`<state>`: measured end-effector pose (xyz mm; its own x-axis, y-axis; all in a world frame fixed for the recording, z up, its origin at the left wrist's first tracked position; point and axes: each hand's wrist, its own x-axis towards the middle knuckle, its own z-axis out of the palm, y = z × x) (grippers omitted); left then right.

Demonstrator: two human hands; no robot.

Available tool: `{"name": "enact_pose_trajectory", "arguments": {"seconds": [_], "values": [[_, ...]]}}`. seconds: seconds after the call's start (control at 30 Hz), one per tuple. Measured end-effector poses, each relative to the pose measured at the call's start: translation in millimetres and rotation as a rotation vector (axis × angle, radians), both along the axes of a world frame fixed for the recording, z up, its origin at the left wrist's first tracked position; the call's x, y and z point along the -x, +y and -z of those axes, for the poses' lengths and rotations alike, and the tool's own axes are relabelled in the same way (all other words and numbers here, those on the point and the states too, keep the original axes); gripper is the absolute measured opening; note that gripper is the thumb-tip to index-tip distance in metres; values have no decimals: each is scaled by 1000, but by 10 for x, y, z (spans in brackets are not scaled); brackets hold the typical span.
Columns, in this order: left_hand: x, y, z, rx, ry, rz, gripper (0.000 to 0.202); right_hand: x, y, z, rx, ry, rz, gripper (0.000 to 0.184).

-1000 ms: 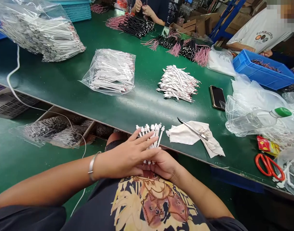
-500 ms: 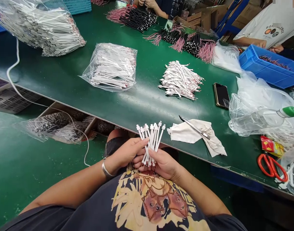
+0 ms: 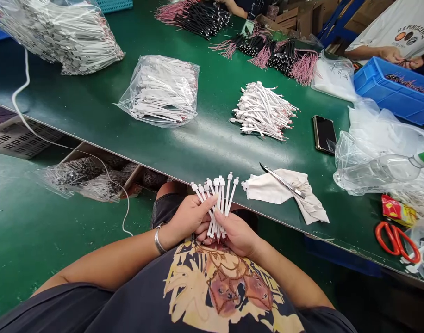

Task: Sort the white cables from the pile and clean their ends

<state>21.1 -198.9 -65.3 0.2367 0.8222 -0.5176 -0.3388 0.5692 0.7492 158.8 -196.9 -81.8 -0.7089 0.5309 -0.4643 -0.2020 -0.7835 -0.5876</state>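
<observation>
Close to my body, a fanned bunch of short white cables (image 3: 216,203) with small white connectors at the top is held between both hands. My left hand (image 3: 194,215) is closed on the cables' left side, its thumb lying across them. From the right, my right hand (image 3: 238,233) grips the same bunch with its thumb pressed on the front; some fingers are hidden behind it. Reddish wire tips show at the lower ends. Just right of the bunch, a white cloth (image 3: 271,188) lies on the table edge with metal tweezers (image 3: 283,180) on top.
On the green table (image 3: 156,152) lie a loose pile of white cables (image 3: 264,111), a bagged bundle (image 3: 165,90), and a phone (image 3: 324,134). To the right are a clear bottle (image 3: 378,173) and red-handled scissors (image 3: 395,245). A co-worker's hands (image 3: 399,56) are behind a blue bin (image 3: 392,92).
The cable tops in my hands have spread wider, with several leaning further left. Both hands keep their hold. The view has shifted slightly, and the co-worker's hands at the right have moved.
</observation>
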Motion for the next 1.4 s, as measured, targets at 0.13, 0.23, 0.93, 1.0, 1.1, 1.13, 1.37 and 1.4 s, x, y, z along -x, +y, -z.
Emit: {"name": "enact_pose_trajectory", "arguments": {"seconds": [0.13,0.23,0.93,1.0,1.1,1.13,1.37,1.4], "values": [[0,-9,11,-14,1,-18,39,10,-11,8,2,5,19,50],[-9,-11,23,1,-14,-49,36,8,-15,-17,1,-12,22,49],[-29,-45,20,-27,-118,-79,32,5,-30,-75,39,-61,77,49],[-29,-47,16,-38,-124,-84,31,8,-31,-70,47,-55,94,49],[-23,-53,19,-36,-131,-73,28,14,-36,-56,54,-45,122,48],[-19,-55,21,-34,-131,-67,28,16,-38,-50,52,-47,137,47],[-1,-59,11,-36,-139,-71,24,15,-36,-38,-39,-140,215,41],[-1,-57,11,-44,-143,-71,23,14,-36,-38,-40,-140,215,41]]}}
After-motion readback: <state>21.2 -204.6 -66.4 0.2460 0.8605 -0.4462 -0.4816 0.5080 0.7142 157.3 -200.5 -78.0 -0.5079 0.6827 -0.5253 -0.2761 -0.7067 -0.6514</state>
